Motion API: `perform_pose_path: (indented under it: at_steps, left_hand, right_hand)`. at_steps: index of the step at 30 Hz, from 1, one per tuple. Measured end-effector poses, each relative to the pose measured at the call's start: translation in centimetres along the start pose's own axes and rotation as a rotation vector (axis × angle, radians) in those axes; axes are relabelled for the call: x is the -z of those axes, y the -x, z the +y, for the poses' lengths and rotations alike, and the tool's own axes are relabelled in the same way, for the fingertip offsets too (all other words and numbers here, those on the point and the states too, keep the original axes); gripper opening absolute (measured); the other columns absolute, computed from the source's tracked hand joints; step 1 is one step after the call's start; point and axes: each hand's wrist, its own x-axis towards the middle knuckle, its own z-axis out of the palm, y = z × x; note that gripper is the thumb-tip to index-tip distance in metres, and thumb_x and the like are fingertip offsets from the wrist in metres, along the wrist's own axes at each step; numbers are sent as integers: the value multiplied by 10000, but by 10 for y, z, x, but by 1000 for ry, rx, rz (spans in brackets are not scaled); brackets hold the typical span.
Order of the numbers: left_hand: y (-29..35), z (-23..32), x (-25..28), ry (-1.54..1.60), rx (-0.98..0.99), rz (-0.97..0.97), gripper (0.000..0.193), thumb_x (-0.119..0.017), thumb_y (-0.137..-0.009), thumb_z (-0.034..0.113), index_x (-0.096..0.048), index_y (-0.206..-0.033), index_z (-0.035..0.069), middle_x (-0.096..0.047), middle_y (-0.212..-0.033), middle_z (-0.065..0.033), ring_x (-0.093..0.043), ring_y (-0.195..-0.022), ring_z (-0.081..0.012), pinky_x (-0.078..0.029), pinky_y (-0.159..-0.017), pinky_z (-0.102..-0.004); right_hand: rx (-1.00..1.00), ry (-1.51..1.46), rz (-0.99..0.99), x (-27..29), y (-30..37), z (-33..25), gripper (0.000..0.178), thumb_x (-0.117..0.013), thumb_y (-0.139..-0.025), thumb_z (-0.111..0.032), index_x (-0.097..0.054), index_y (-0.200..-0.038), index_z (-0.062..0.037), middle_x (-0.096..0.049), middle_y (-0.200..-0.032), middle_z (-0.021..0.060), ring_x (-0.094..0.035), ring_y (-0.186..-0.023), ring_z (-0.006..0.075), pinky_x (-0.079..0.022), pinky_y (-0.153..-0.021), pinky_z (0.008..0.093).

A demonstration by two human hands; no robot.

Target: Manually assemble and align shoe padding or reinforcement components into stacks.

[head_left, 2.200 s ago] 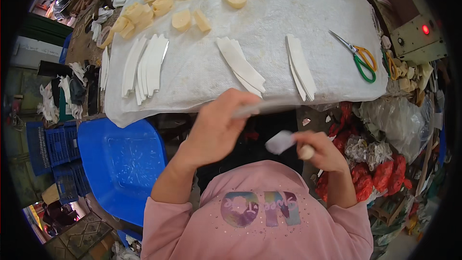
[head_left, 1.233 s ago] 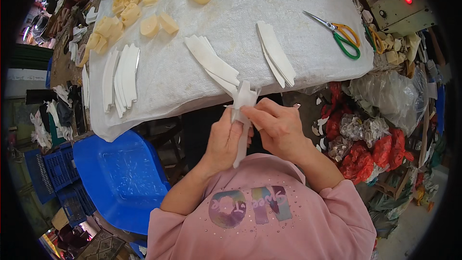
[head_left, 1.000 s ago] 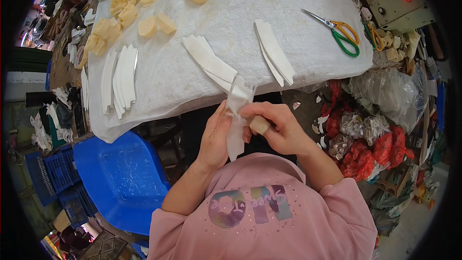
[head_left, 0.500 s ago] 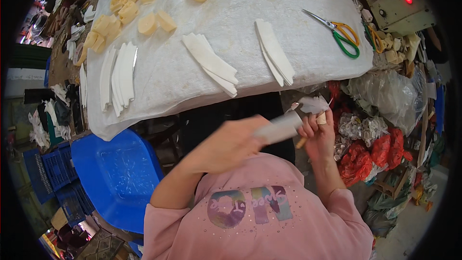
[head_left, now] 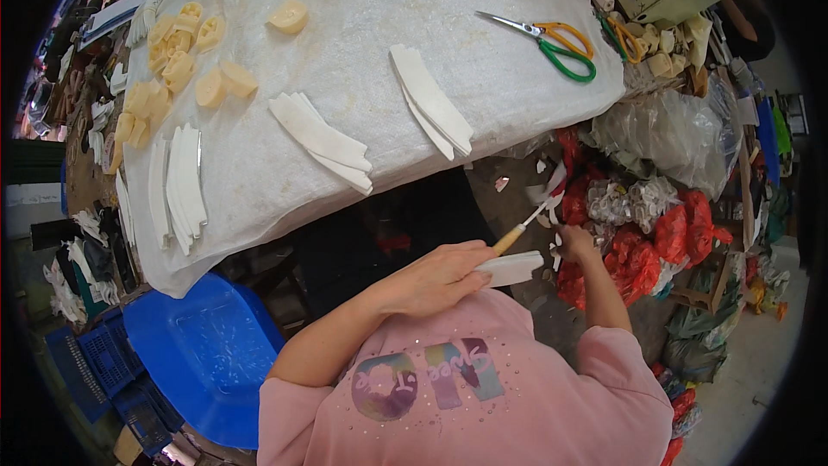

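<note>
My left hand [head_left: 435, 280] is closed round a short stack of white curved strips [head_left: 515, 269], whose ends stick out past the fingers. A thin tool with a wooden handle [head_left: 509, 240] slants up and right from the same fingers. Small white pieces show around its slim metal end, and its exact kind is unclear. My right hand [head_left: 576, 244] is lower, in shadow beside white scraps and red plastic bags [head_left: 634, 261]; its fingers are largely hidden. On the white-covered table [head_left: 345, 34] lie more white strips [head_left: 431, 102] in separate bundles.
Scissors with green and orange handles [head_left: 556, 47] lie at the table's right. Cream-coloured moulded pieces [head_left: 177, 43] are clustered on the left. A blue plastic tub [head_left: 203, 354] stands below the table's left corner. Clear plastic bags [head_left: 668, 142] bulge out at the right.
My right hand has left the strips and moved down toward the red bags. The wooden-handled tool now extends from my left hand. The whole view has shifted right.
</note>
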Motion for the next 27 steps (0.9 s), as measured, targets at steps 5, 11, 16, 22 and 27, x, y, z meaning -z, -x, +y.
perform_pose_path:
  at_steps: [5, 11, 16, 22, 27]
  left_hand:
    - [2, 13, 6, 299, 202, 27, 275, -417, -894, 172, -493, -1046, -44, -437, -831, -124, -477, -705, -242, -415, -652, -335]
    - [9, 13, -2, 275, 176, 226, 291, -407, -913, 221, -494, -1066, -11, -475, -803, -51, -480, -643, -114, -404, -571, -253]
    - [40, -7, 14, 666, -8, 770, 499, -363, -951, 353, -437, -1229, -55, -518, -982, -73, -475, -769, -105, -410, -633, -248]
    - [43, 3, 10, 846, -33, 1030, 449, -508, -915, 118, -386, -1322, -29, -454, -986, 10, -434, -790, -63, -393, -692, -201]
    - [53, 3, 19, 740, 23, 1072, 364, -583, -860, 60, -520, -1204, -43, -484, -949, -8, -490, -811, -79, -442, -703, -213]
  right_hand:
    - [317, -1070, -23, 78, 66, -162, 518, -578, -857, -296, -447, -1264, -3, -640, -853, 115, -611, -882, 196, -462, -801, 330]
    - [608, -1965, -222, 85, 64, -263, 244, -487, -917, -293, -469, -987, -60, -510, -669, 69, -514, -610, 197, -461, -739, 388]
    - [588, -1240, 37, 92, 75, -288, 164, -582, -845, -105, -523, -984, -43, -539, -784, 19, -483, -629, 74, -421, -541, 215]
    - [780, -884, 122, 72, 83, -338, 317, -735, -727, -154, -570, -970, -34, -543, -802, 1, -438, -594, 60, -397, -507, 220]
    - [771, -908, 77, 66, 76, -338, 374, -737, -710, -132, -571, -1032, -42, -530, -780, 1, -448, -592, 65, -400, -503, 215]
